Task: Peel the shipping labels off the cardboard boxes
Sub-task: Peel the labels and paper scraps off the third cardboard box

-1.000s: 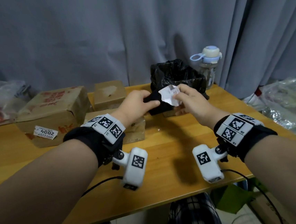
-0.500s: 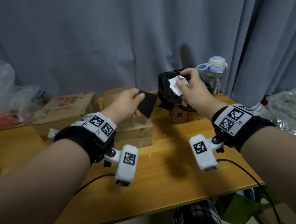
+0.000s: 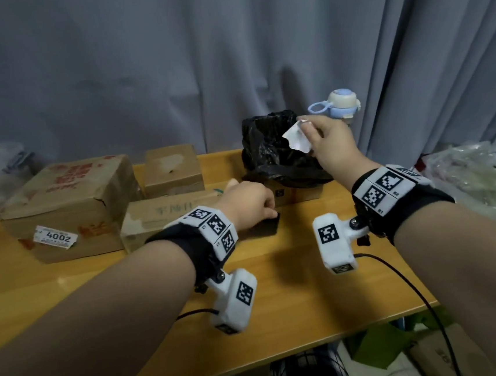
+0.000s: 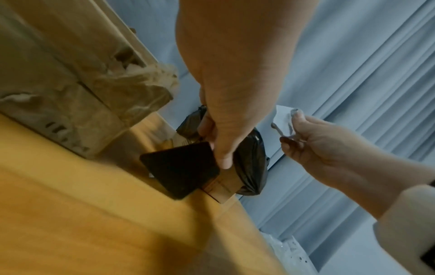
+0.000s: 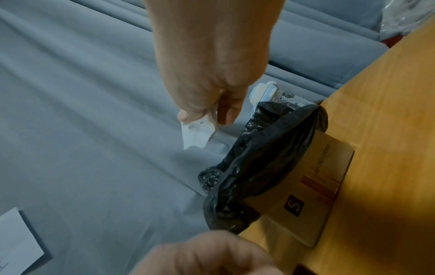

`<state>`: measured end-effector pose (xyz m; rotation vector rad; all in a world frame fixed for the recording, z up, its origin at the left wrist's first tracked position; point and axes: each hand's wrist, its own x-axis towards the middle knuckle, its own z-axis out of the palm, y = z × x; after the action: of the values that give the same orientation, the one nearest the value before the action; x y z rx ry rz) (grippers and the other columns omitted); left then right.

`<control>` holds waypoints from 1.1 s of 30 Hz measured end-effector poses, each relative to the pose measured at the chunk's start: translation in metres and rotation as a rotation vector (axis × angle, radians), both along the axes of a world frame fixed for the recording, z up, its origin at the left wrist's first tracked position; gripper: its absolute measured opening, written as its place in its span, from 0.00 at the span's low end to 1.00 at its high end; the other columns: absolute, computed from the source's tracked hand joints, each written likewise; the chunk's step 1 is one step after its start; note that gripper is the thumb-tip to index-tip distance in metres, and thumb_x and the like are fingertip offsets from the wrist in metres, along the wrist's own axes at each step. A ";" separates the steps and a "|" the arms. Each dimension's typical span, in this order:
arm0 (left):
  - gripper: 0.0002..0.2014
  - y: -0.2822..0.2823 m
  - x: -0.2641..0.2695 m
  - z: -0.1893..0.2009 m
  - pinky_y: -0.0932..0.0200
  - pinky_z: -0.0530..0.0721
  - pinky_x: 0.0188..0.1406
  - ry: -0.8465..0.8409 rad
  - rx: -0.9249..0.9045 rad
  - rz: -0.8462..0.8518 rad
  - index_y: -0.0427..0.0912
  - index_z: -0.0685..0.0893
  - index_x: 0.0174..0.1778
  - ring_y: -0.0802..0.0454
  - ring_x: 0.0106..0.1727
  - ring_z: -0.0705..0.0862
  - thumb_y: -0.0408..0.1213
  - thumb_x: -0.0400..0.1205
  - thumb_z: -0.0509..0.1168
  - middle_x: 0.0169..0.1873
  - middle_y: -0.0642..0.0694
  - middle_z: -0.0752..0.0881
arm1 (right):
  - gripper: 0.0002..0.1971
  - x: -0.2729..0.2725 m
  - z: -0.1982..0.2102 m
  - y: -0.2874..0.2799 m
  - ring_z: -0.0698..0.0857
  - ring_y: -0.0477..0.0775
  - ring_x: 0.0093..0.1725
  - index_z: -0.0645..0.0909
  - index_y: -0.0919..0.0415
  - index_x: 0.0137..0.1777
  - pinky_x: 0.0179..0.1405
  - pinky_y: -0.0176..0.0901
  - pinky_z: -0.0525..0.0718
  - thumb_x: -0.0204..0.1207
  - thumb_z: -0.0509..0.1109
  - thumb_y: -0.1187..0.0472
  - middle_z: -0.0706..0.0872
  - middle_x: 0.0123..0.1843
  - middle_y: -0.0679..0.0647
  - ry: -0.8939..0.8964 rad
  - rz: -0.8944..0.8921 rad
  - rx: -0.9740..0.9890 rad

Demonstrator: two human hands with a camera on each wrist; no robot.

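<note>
A crumpled white label (image 3: 296, 138) is pinched by right hand (image 3: 328, 142) fingertips, held above the black bag (image 3: 271, 155). A black card (image 4: 181, 167) is gripped by the left hand (image 3: 248, 206), low over the table (image 3: 279, 275), beside cardboard boxes (image 3: 69, 202).

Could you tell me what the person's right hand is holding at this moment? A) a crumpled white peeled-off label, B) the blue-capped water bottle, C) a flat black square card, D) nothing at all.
A: the right hand pinches a crumpled white peeled label above the black plastic bin bag, while the flat black card is in the left hand.
</note>
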<state>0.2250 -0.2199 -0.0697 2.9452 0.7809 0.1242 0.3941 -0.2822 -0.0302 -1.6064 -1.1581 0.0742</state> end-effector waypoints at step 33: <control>0.12 0.082 0.037 0.056 0.60 0.76 0.47 -0.515 -0.018 0.079 0.43 0.84 0.53 0.51 0.49 0.81 0.45 0.85 0.58 0.50 0.47 0.85 | 0.05 0.058 0.009 0.089 0.87 0.56 0.47 0.85 0.58 0.45 0.47 0.39 0.78 0.73 0.70 0.67 0.90 0.46 0.59 -0.343 -0.049 -0.466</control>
<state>0.2621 -0.1377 -0.0135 2.6683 0.8010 0.8320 0.4525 -0.1933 -0.0208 -2.1180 -1.4360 0.0386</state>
